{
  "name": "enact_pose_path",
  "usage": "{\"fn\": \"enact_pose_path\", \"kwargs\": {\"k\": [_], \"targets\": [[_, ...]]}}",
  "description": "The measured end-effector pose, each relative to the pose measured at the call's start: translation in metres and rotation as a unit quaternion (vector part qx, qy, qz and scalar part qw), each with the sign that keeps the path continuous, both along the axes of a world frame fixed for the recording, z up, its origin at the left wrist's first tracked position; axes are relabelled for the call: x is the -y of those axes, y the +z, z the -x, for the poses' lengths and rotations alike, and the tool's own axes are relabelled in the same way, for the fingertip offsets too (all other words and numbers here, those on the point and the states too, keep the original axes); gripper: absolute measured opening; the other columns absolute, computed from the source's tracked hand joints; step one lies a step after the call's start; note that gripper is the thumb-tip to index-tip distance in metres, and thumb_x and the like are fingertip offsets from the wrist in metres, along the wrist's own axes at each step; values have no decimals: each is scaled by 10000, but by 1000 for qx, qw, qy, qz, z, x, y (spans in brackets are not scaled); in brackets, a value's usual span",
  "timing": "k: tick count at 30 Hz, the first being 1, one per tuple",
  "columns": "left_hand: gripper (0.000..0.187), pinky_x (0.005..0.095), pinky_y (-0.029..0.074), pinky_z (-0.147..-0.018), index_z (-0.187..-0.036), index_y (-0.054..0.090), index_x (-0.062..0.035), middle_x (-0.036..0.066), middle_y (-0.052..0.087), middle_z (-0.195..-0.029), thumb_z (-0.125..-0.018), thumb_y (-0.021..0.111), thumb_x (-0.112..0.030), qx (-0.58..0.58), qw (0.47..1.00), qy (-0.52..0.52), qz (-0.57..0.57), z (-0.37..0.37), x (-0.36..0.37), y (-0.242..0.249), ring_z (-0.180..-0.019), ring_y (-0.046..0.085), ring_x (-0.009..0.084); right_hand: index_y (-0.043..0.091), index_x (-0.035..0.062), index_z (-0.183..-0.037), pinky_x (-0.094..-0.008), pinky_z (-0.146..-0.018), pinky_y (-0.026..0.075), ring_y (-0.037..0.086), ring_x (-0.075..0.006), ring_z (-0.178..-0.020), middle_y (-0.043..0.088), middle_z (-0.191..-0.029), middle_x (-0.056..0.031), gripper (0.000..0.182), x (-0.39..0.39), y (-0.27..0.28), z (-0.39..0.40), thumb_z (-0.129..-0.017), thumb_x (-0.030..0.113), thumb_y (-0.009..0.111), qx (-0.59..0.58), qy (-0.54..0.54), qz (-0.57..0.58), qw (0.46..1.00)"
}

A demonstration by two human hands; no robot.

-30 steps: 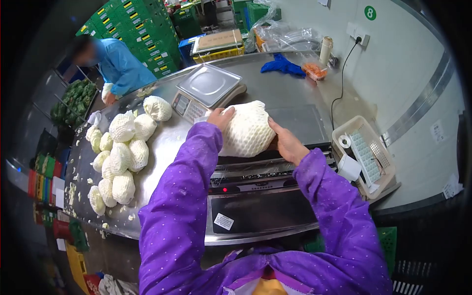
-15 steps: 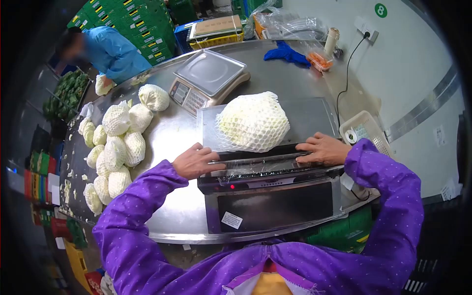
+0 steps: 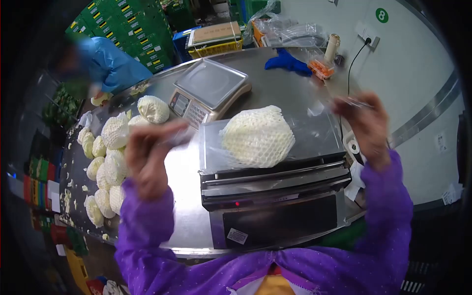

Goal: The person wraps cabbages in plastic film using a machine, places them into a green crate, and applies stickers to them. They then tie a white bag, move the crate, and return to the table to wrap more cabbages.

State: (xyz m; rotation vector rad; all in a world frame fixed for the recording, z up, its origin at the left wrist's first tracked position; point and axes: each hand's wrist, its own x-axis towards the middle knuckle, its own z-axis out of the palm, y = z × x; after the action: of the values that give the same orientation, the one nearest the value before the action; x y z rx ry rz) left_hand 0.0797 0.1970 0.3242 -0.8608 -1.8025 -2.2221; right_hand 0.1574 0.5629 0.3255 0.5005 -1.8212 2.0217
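A pale, net-covered vegetable [image 3: 258,137] rests on the plate of the wrapping machine [image 3: 280,184]. To its left my left hand [image 3: 150,157] is raised, blurred, its fingers pinched on clear film. At the right and higher, my right hand [image 3: 366,125] pinches the film too, which shows as a faint glare near the fingers. How far the film reaches over the vegetable is hard to tell. Neither hand touches the vegetable. A small red light glows on the machine's front.
Several netted vegetables [image 3: 115,132] are heaped on the steel table at the left. A scale [image 3: 211,83] stands behind the machine. Farther back are a blue glove [image 3: 287,61] and an orange-filled pack [image 3: 320,69]. A co-worker in blue [image 3: 115,64] is at the far left.
Both my hands have risen from the machine's front edge and spread apart, now with film in the fingers. The view has shifted slightly.
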Motion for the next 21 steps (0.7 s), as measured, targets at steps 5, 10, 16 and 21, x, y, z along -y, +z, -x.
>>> {"fn": "enact_pose_path", "kwargs": {"k": [5,10,16,21], "targets": [[786,347,332,-1063,-1363,383,-123,188,282,-1449,-653,455,208,-345,764,-96,536,132,-30,-133,-1303,357,318,275,33,-1391,-384,-1065,317,370,-375,-1273,352,-1361,-275,742,-37,-108,106,-716,-83,560,-179,20,-718,673],[956,364,279,-1092,-1432,226,-104,207,234,-1463,-609,657,123,-81,885,-202,411,111,-47,-156,-1324,308,343,200,9,-1410,-395,-1092,265,291,-386,-1317,259,-1419,-270,934,-39,-139,105,-637,65,721,-74,104,-618,776],[799,341,361,-1035,-1414,287,-128,175,464,-1328,-726,680,-26,-95,901,-138,399,110,-49,-169,-1205,480,283,245,-17,-1388,-397,-1069,302,353,-379,-1284,323,-1384,-276,941,-11,-180,102,-644,176,788,-86,31,-461,882],[875,334,415,-988,-1377,340,-48,148,543,-1248,-640,798,-165,5,880,-220,420,54,-34,-115,-1120,548,257,400,-3,-1305,-386,-1005,376,488,-329,-1184,489,-1283,-202,749,-2,-137,35,-708,263,766,158,136,-418,884]]}}
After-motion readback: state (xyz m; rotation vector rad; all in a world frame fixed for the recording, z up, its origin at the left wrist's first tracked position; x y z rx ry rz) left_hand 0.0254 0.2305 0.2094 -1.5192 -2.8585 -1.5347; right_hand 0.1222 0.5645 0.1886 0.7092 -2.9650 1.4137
